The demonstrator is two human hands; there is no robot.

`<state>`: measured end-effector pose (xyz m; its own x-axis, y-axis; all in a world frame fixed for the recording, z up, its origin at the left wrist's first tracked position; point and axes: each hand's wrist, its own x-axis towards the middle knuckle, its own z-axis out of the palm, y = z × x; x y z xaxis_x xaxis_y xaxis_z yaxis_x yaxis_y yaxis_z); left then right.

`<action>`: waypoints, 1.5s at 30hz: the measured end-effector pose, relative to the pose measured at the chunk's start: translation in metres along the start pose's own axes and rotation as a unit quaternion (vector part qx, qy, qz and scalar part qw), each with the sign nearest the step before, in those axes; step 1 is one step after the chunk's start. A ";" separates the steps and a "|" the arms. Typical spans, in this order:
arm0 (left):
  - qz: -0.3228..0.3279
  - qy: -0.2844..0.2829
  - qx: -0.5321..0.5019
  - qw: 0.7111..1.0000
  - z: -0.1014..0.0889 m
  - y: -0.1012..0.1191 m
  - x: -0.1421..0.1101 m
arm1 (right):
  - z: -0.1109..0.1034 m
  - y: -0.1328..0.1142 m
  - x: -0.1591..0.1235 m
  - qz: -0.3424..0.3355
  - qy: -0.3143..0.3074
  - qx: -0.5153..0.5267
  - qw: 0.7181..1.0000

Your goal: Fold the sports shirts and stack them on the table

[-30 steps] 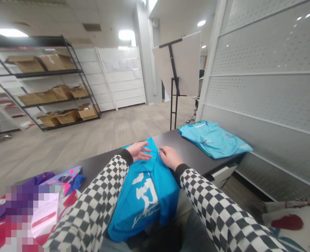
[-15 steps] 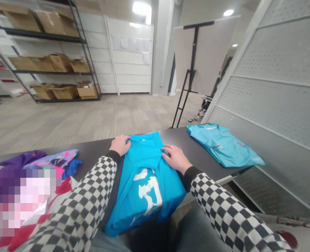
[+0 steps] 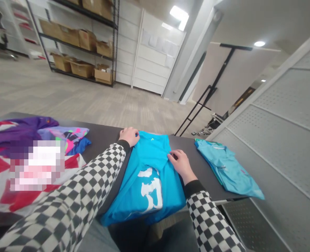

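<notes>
Bright blue shirt (image 3: 153, 154) partly folded on the dark table (image 3: 99, 140), right in front of the person, with large white print on the near part and a small yellow-green mark near the far end. Near end of the shirt draped over the table's near edge.

Left hand (image 3: 129, 135) at the far left edge of the shirt, touching, with fingers bent; firm pinch or light rest, impossible to tell. Right hand (image 3: 179, 162) at the right edge of the upper part, thumb and fingers curved towards each other with fingertips against the cloth; grip on it likewise unclear. Both forearms in black-and-white checked sleeves (image 3: 209, 217) with dark cuffs.

To the right on the same table, well apart from the shirt, a stack of light blue clothes (image 3: 225, 164), with one corner past the table's edge. To the left, a loose heap of purple, patterned and red-and-white clothes (image 3: 26, 131), partly hidden by pixel blocks. Beyond the table, a black shelf (image 3: 115, 31) with cardboard boxes (image 3: 82, 69), and a board on a stand (image 3: 224, 66).
</notes>
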<state>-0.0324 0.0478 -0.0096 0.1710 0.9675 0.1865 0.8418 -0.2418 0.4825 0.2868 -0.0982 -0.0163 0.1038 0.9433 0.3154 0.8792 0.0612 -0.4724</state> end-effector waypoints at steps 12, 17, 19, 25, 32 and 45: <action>0.059 0.015 0.008 0.998 0.006 0.007 0.005 | 0.004 -0.010 -0.012 0.059 0.046 -0.129 0.989; 0.111 0.031 -0.005 0.993 0.008 0.007 0.006 | 0.006 -0.009 -0.006 0.069 0.056 -0.080 0.993; 0.177 0.018 -0.016 0.984 0.006 0.010 0.004 | -0.001 -0.010 -0.005 0.067 0.095 -0.029 0.993; 0.231 -0.044 -0.005 0.972 0.001 0.012 -0.010 | -0.036 -0.080 -0.068 0.000 0.173 0.092 0.981; 0.220 -0.065 0.017 0.973 0.002 0.008 -0.018 | -0.014 -0.218 -0.177 -0.197 -0.192 0.018 0.961; 0.211 -0.081 0.021 0.974 0.005 0.003 -0.021 | 0.012 -0.222 -0.190 0.059 -0.120 0.261 0.956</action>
<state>-0.0305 0.0272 -0.0161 0.5825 0.7822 0.2210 0.6986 -0.6208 0.3558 0.0662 -0.2875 0.0189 0.0232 0.9975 0.0670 0.5106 0.0458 -0.8586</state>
